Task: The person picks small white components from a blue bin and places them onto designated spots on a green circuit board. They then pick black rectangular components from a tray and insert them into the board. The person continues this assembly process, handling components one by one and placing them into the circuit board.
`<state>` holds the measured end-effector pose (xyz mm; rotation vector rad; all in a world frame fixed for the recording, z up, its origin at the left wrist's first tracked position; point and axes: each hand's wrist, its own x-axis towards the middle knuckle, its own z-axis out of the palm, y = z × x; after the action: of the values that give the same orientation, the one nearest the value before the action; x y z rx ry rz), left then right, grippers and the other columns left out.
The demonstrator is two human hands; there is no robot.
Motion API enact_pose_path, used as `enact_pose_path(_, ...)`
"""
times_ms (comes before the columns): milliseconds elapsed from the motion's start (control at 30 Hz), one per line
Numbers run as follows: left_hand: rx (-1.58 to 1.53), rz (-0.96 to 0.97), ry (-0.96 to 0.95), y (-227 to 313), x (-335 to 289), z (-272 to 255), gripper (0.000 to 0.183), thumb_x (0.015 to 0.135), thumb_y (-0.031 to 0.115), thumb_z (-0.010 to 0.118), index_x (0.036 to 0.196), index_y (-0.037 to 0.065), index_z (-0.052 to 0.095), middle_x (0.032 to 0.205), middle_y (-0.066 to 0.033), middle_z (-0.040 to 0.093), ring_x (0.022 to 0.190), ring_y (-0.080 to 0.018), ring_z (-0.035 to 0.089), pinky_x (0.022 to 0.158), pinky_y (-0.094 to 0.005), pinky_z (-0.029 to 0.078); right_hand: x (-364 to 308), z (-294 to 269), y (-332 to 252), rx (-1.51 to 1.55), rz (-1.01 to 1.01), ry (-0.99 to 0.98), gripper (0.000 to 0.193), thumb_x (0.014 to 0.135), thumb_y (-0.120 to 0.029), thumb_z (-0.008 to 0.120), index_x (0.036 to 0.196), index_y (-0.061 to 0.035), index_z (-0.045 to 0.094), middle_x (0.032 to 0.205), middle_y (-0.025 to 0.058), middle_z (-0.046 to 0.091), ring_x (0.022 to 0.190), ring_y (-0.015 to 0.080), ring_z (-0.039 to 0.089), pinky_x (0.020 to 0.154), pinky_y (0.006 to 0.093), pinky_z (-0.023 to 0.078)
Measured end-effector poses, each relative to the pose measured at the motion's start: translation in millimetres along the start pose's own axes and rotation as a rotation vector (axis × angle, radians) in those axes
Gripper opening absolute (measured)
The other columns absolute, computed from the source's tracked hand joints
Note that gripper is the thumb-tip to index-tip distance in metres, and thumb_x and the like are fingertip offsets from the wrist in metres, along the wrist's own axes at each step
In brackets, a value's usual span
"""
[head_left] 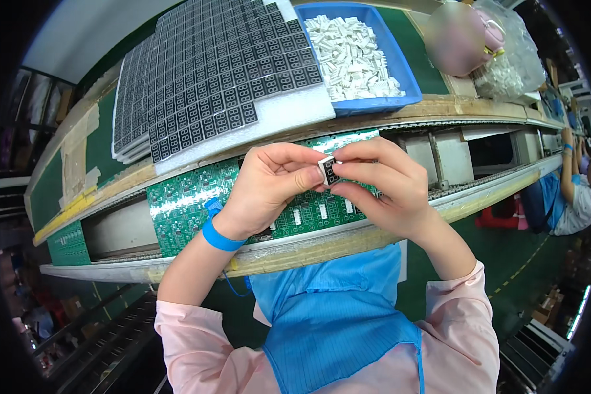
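One seven-segment display module (331,172) was above the green circuit boards (189,205), gripped between the closed fingers of the left hand (264,185) and right hand (395,187); orienting it seemed the step in hand, the next move calling for a steady pinch; its black digit face pointed upward, apparently tilted rightward; its long axis ran roughly away from the person.

Display modules (223,69) on foam (302,105), left of connectors (351,56) in tray (381,103); circuit boards (189,203) before foam.
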<state>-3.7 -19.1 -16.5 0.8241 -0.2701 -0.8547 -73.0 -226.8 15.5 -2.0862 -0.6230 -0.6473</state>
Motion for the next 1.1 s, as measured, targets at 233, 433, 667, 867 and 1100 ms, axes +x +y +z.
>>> enact_pose_path(233,0.067,-0.005,0.051,2,-9,6,0.013,0.091,0.001,0.073,0.103,-0.005,0.072,0.094,-0.0112,0.075,0.085,-0.0145,0.071,0.08,-0.0278,0.06,14,-2,-9,-0.07,-0.095,-0.092,0.031,0.068,-0.003,0.086,0.094,0.0011,0.071,0.099,0.0147,0.071,0.08,0.0296,0.068,0.067,0.0368,0.054)
enact_pose_path(433,0.066,-0.029,0.031,-1,-6,6,0.012,0.093,-0.001,0.07,0.104,-0.005,0.07,0.097,-0.0111,0.074,0.087,-0.0153,0.072,0.081,-0.0272,0.059,17,-9,-4,-0.007,-0.004,-0.185,0.033,0.068,0.001,0.084,0.098,0.0022,0.073,0.098,0.0146,0.071,0.081,0.029,0.07,0.068,0.0357,0.055)
enact_pose_path(667,0.796,0.246,0.117,3,-5,6,0.02,0.089,0.004,0.072,0.109,-0.001,0.07,0.096,-0.0087,0.073,0.088,-0.0218,0.07,0.086,-0.0328,0.056,16,-9,3,-0.044,0.112,-0.208,0.033,0.069,0.003,0.082,0.102,-0.0003,0.074,0.102,0.0122,0.071,0.083,0.0258,0.067,0.07,0.0342,0.053)
enact_pose_path(867,1.562,0.508,0.101,2,-5,-4,0.081,0.075,0.027,0.083,0.146,0.009,0.049,0.133,-0.0143,0.057,0.115,-0.0349,0.057,0.096,-0.0446,0.047,3,1,18,-0.242,0.147,-0.357,0.021,0.073,0.004,0.079,0.093,-0.0018,0.075,0.098,0.0079,0.069,0.076,0.0231,0.057,0.066,0.0332,0.048)
enact_pose_path(1100,1.707,0.547,0.149,0,-5,-7,0.086,0.07,0.03,0.087,0.146,0.012,0.05,0.13,-0.0137,0.057,0.117,-0.0349,0.056,0.095,-0.0456,0.047,-6,16,23,-0.31,0.121,-0.384,0.021,0.071,0.004,0.079,0.09,-0.0006,0.074,0.099,0.0074,0.067,0.073,0.0229,0.055,0.065,0.0354,0.046)
